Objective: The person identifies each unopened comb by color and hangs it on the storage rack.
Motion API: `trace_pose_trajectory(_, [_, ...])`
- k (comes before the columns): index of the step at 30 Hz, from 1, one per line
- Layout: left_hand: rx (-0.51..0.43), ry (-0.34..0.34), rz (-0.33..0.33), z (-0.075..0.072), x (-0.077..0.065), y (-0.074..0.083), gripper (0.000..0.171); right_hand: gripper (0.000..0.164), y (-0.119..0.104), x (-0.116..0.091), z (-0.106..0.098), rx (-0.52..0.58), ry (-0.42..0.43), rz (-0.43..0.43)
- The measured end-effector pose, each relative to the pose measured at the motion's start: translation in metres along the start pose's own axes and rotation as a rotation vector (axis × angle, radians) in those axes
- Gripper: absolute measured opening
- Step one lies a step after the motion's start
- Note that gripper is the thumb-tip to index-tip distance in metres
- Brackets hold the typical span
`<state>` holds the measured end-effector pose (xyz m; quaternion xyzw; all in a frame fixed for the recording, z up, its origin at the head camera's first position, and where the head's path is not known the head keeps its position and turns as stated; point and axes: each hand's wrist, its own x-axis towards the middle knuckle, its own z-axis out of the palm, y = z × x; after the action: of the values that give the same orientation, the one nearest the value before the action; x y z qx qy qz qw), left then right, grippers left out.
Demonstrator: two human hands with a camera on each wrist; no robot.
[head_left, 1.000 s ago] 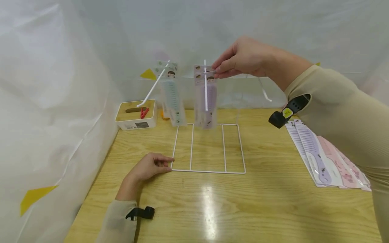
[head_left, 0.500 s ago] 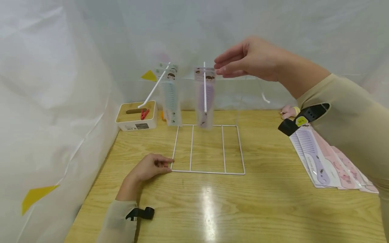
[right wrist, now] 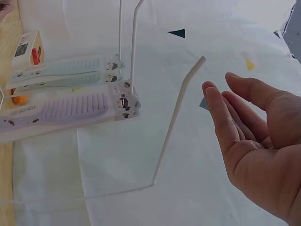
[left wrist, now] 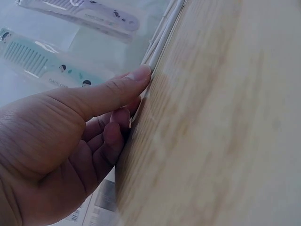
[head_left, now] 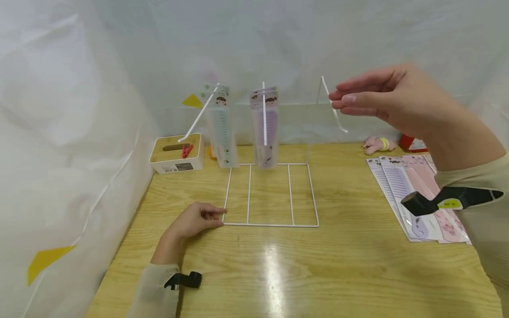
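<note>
My left hand (head_left: 195, 221) pinches the front left corner of a white wire display rack (head_left: 274, 225); the left wrist view shows the thumb (left wrist: 117, 92) against the wire. Packaged green combs (head_left: 222, 128) hang from the rack's left prong (head_left: 199, 115). Purple combs (head_left: 268, 126) in clear packs hang from the middle prong (head_left: 264, 119). At the upper right, my right hand (head_left: 401, 104) has its fingers extended and holds nothing. It is beside the bare right prong (head_left: 336, 115), and the right wrist view shows a gap between them.
Several packaged purple and pink combs (head_left: 397, 181) lie fanned on the table's right side. Behind them are a pink item with a yellow band (head_left: 377, 144) and a red box (head_left: 413, 143). A white box with a wooden lid (head_left: 176, 154) and red clip (head_left: 187, 151) stands back left.
My right hand has let go of the purple comb pack on the middle prong and moved right, past the right prong's tip. My left hand stays at the rack's corner.
</note>
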<state>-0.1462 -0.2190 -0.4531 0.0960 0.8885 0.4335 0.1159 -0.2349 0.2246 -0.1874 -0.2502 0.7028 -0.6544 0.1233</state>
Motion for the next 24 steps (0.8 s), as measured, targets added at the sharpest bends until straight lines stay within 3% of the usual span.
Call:
trace_pose_trajectory(7, [-0.003, 0.004, 0.003, -0.002, -0.002, 0.001, 0.035, 0.034, 0.031, -0.040, -0.026, 0.225, 0.057, -0.109])
trace_pose_trajectory(10, [0.006, 0.006, 0.004, -0.002, -0.001, 0.002, 0.034, 0.039, 0.051, -0.053, -0.037, 0.319, -0.008, -0.191])
trace_pose_trajectory(13, [0.012, 0.006, 0.005, -0.002, -0.001, 0.005, 0.033, 0.042, 0.072, -0.064, -0.044, 0.329, -0.040, -0.184])
trace_pose_trajectory(15, [0.012, 0.005, 0.001, -0.002, -0.001, 0.007, 0.033, 0.040, 0.087, -0.071, -0.048, 0.263, -0.006, -0.123])
trace_pose_trajectory(20, [0.020, 0.004, -0.009, -0.002, 0.000, 0.008, 0.033, 0.037, 0.126, -0.079, -0.067, -0.192, 0.178, 0.089])
trace_pose_trajectory(24, [0.027, 0.004, -0.006, -0.002, 0.000, 0.007, 0.032, 0.042, 0.160, -0.078, -0.095, -0.458, 0.239, 0.232])
